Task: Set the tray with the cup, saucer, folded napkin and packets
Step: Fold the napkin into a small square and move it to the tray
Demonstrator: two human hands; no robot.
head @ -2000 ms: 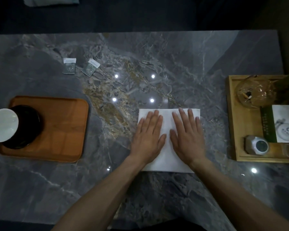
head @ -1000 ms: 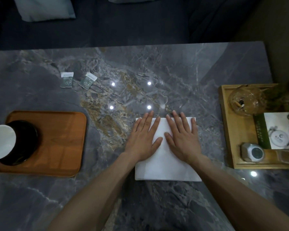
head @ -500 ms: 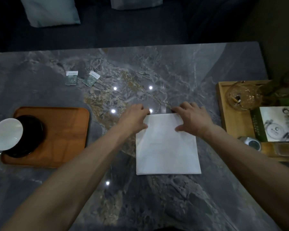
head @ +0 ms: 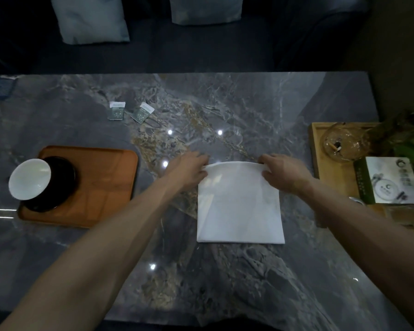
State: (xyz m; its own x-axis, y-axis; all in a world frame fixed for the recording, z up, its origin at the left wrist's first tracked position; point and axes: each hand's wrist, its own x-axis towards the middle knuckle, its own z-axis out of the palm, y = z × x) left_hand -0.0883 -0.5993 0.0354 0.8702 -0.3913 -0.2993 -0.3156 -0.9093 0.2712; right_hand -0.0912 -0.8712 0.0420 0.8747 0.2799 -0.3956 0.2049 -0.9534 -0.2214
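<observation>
Head view — left hand (head: 189,169), right hand (head: 283,174) pinch napkin (head: 240,206).

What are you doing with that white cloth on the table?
A person is folding a white napkin on the marble table. The left hand and right hand each pinch a far corner, lifting that edge. The wooden tray on the left already holds a white cup on a black saucer. Two packets lie on the table beyond the tray.
</observation>
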